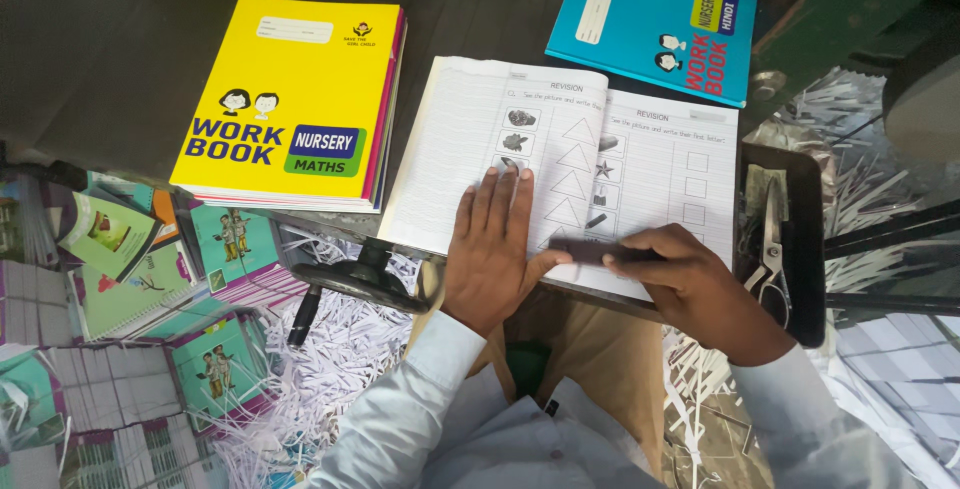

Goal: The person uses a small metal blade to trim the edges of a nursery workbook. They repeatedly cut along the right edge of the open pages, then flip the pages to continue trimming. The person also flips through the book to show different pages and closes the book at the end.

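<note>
The open workbook point(570, 164) lies in the middle of the dark worktop point(120, 79), and its near edge reaches the front edge of the worktop, just above your lap. This is the first risk: if your left hand point(492, 249) lifts or slides, the pages can spring up or the whole workbook can slip off the front edge into the paper shreds point(340, 349) below. Your left hand lies flat and fully open, palm down, with the fingers together on the left page beside the centre fold, and it presses the paper without holding anything. Your right hand point(695, 294) is closed around a small dark flat object point(590, 251), held between thumb and fingers, and the tip of this object touches the lower part of the right page, very near your left thumb. I cannot tell exactly what this object is. If it has an edge, a quick stroke toward the left may hit your thumb, and too much pressure may wrinkle or tear the thin page. At the right edge of the worktop a pair of scissors point(770, 239) lies on a dark tray point(805, 249) close to your right wrist, so a wide elbow movement could push it. The stack of yellow workbooks point(290, 99) at the left and the blue workbook point(650, 24) at the far edge are well apart from both hands.
</note>
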